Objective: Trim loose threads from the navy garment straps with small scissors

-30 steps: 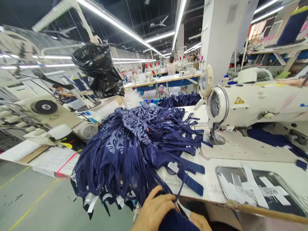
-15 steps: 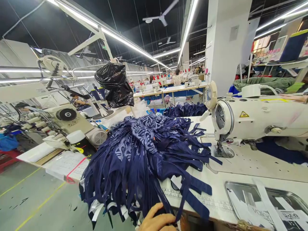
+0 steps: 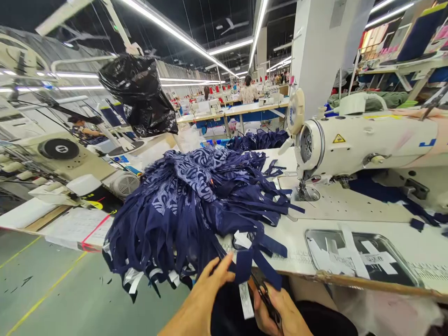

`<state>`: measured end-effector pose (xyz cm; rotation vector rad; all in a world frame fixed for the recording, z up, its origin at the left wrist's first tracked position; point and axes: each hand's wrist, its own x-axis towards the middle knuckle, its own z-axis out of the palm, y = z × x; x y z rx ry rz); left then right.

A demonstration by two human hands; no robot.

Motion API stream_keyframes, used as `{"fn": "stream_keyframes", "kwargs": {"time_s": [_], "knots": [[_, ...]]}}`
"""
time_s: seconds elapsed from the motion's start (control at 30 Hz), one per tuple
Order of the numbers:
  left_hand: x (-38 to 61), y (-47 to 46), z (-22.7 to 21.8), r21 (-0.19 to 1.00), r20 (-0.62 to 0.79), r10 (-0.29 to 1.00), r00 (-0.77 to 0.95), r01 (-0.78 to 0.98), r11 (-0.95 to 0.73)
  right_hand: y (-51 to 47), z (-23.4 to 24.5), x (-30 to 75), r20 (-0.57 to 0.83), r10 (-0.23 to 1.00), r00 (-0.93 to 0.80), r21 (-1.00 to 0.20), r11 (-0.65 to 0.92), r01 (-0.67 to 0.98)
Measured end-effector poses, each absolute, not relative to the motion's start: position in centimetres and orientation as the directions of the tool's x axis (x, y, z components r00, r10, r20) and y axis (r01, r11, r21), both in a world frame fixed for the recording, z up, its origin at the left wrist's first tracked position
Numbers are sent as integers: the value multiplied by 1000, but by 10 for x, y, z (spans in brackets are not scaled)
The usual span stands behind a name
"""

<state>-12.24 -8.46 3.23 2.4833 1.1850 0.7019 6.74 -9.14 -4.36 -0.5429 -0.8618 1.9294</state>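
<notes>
At the front edge of the table (image 3: 294, 229), a bundle of navy garments (image 3: 164, 238) with patterned lace lies heaped beside the sewing machine (image 3: 353, 140), its long straps overhanging the edge on the left. A navy strap end (image 3: 243, 266) hangs at the near edge, between the two hands. The left hand (image 3: 210, 280) is by this strap, fingers partly extended; whether it pinches any cloth cannot be told. The right hand (image 3: 285, 308) is closed around dark scissors (image 3: 267, 301), with a white label (image 3: 246, 301) just beside it.

Handling, as judged: the single strap is light, soft and limp, offering no stiffness of its own; the whole bundle appears weightier and liable to slide or tangle. Nothing appears fragile, though the lace could snag. The recommended hold is a flat pinch on the strap near its end, fingertips away from the blades.

Edges: the table's front rim is worn and brown toward the right. The metal tray (image 3: 385, 243) of white strips lies to the right, and the needle area (image 3: 304, 192) is near the bundle's right-hand strap ends. Room for moving is judged best over the lap and above the floor (image 3: 52, 275) at left; rightward it is tighter.
</notes>
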Motion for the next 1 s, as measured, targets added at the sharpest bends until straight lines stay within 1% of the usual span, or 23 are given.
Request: {"fn": "stream_keyframes", "kwargs": {"time_s": [0.07,0.1,0.13,0.17,0.27,0.33,0.43,0.5,0.57,0.67,0.73,0.8,0.9,1.0], "knots": [[-114,-82,40,546,269,838,476,642,-539,-94,-41,65,54,875,-482,-740,-289,-607],[-109,-80,41,572,264,849,457,635,-520,-96,-40,64,69,876,-477,-745,-273,-608],[-104,-76,40,580,268,851,451,630,-516,-98,-40,63,70,877,-475,-752,-266,-603],[-98,-72,37,563,289,841,458,628,-536,-100,-40,62,63,877,-476,-754,-270,-599],[-85,-62,19,403,415,772,482,663,-631,-105,-42,60,57,872,-485,-739,-290,-608],[-78,-60,9,300,519,732,441,708,-639,-106,-44,61,74,873,-482,-735,-279,-618],[-73,-64,6,233,617,679,399,731,-641,-109,-48,66,126,871,-475,-780,-209,-590],[-75,-70,10,211,639,654,404,726,-655,-111,-51,71,162,867,-471,-803,-162,-574],[-80,-76,14,182,651,635,416,727,-662,-112,-51,76,120,889,-443,-781,-191,-594],[-88,-84,18,157,631,630,452,721,-675,-110,-47,78,-67,908,-413,-685,-343,-643],[-90,-87,19,162,605,636,480,708,-688,-105,-41,76,-138,883,-449,-642,-425,-638],[-89,-87,19,169,597,637,488,700,-694,-100,-35,73,-151,866,-478,-630,-457,-629],[-87,-87,19,164,605,634,482,704,-691,-94,-30,71,-117,869,-480,-623,-441,-646],[-88,-88,21,143,606,638,475,724,-675,-94,-34,75,-91,879,-469,-665,-404,-628]]}}
